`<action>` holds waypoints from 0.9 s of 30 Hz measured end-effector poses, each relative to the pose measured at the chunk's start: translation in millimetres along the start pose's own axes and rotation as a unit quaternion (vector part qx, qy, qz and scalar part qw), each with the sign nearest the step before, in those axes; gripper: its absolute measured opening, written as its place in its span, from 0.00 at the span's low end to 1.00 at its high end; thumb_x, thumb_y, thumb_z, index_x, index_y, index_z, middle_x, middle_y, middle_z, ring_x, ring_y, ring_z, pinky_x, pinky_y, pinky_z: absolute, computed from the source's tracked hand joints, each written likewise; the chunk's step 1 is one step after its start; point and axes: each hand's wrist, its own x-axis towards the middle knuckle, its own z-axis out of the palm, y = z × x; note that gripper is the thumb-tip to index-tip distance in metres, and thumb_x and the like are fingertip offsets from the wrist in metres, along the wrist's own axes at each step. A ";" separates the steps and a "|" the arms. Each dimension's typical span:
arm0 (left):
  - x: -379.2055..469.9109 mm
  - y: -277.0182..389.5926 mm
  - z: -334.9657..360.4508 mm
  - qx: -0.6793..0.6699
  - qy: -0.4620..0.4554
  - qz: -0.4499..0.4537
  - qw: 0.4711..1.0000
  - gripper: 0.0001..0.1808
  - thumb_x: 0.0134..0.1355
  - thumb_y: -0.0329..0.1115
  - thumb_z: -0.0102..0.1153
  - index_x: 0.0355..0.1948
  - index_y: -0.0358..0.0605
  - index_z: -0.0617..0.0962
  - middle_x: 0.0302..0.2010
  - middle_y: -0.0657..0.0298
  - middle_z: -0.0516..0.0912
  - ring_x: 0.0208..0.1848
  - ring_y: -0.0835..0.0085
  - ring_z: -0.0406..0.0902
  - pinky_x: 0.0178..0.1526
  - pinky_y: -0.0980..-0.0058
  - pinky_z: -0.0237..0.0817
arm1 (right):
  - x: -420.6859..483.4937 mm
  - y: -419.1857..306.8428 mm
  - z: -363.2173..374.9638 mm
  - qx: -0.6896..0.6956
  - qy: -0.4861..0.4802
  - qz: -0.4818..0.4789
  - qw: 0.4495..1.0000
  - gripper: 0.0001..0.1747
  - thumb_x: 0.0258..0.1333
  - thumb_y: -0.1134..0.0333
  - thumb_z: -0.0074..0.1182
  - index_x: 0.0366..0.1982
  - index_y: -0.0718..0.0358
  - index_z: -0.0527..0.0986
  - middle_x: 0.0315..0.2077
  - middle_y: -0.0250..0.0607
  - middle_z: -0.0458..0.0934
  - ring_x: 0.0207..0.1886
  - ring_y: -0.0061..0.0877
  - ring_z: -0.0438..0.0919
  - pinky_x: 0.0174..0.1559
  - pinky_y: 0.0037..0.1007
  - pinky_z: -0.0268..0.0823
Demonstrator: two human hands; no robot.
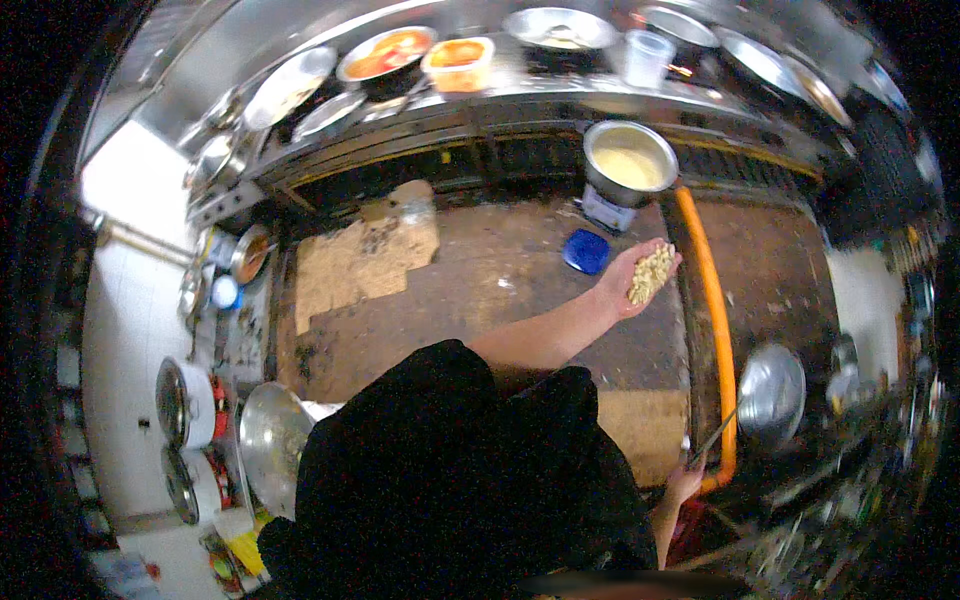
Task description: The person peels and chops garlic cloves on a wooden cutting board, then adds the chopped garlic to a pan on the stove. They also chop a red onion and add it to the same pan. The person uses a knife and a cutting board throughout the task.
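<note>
My left hand [649,279] reaches forward to the right, palm up and cupped around a heap of pale cashew-like nuts [651,274]. Low at the right, my right hand [684,481] grips the long thin handle of a wide, round metal utensil [772,396], perhaps a skimmer or ladle; blur hides its exact kind. Beyond the left hand, a metal pot [667,180] with pale yellowish contents [628,166] rests above a container bearing writing [609,210]. A blue square lid or dish [586,251] lies left of the left hand.
An orange hose or pipe [709,300] curves past the right side. Ahead, a stove counter [525,88] holds several pans, an orange-filled tub [457,64] and a clear plastic container [647,60]. Torn cardboard [360,262] covers part of the brown floor. A large metal bowl [274,442] stands at left.
</note>
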 end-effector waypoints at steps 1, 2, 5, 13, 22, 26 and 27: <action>3.0 44.8 -0.7 -0.005 -0.012 0.041 0.999 0.10 0.69 0.30 0.51 0.49 0.43 0.75 0.46 0.52 0.83 0.49 0.59 0.83 0.53 0.64 0.79 | 3.2 7.9 28.4 -0.106 -0.020 0.027 0.994 0.32 0.61 0.56 0.57 0.64 0.63 0.70 0.55 0.55 0.79 0.53 0.44 0.79 0.55 0.40 0.70; 4.9 84.3 0.6 -0.010 -0.028 0.077 0.997 0.09 0.68 0.30 0.51 0.47 0.43 0.75 0.46 0.51 0.83 0.49 0.58 0.84 0.53 0.63 0.80 | 7.1 17.7 49.4 -0.136 -0.023 0.025 0.990 0.31 0.61 0.56 0.57 0.62 0.63 0.71 0.54 0.54 0.79 0.52 0.45 0.79 0.55 0.40 0.70; 5.3 176.2 1.2 -0.015 -0.093 0.187 0.978 0.08 0.67 0.30 0.50 0.45 0.43 0.75 0.46 0.50 0.82 0.50 0.56 0.82 0.53 0.61 0.80 | 27.6 34.9 109.2 -0.183 -0.150 0.018 0.971 0.28 0.59 0.57 0.57 0.57 0.64 0.72 0.51 0.54 0.79 0.50 0.45 0.79 0.53 0.41 0.71; 42.4 353.3 51.4 -0.047 -0.120 0.381 0.915 0.10 0.64 0.30 0.48 0.43 0.39 0.77 0.48 0.48 0.81 0.55 0.50 0.79 0.58 0.57 0.75 | 155.9 -18.6 207.7 -0.199 -0.349 -0.025 0.916 0.20 0.55 0.59 0.56 0.45 0.65 0.77 0.42 0.52 0.81 0.42 0.46 0.80 0.47 0.42 0.72; 126.6 504.0 208.6 0.109 -0.200 0.495 0.838 0.17 0.66 0.32 0.47 0.51 0.33 0.75 0.55 0.47 0.79 0.59 0.53 0.75 0.65 0.58 0.69 | 365.9 -152.1 255.0 -0.237 -0.302 -0.118 0.916 0.15 0.51 0.62 0.56 0.31 0.67 0.81 0.32 0.49 0.83 0.34 0.48 0.80 0.41 0.44 0.74; 228.7 573.0 238.0 0.178 -0.206 0.504 0.820 0.12 0.68 0.32 0.44 0.47 0.37 0.75 0.50 0.49 0.79 0.57 0.53 0.76 0.64 0.59 0.69 | 439.4 -285.1 274.1 0.054 -0.211 -0.042 0.975 0.29 0.52 0.66 0.58 0.57 0.67 0.75 0.41 0.50 0.84 0.43 0.37 0.83 0.47 0.38 0.73; 266.9 593.6 239.0 0.210 -0.218 0.502 0.810 0.11 0.68 0.31 0.44 0.45 0.38 0.75 0.48 0.50 0.79 0.56 0.54 0.76 0.63 0.60 0.70 | 440.9 -312.5 272.5 0.054 -0.212 -0.020 0.975 0.30 0.52 0.66 0.58 0.58 0.67 0.74 0.41 0.49 0.84 0.42 0.36 0.83 0.47 0.37 0.73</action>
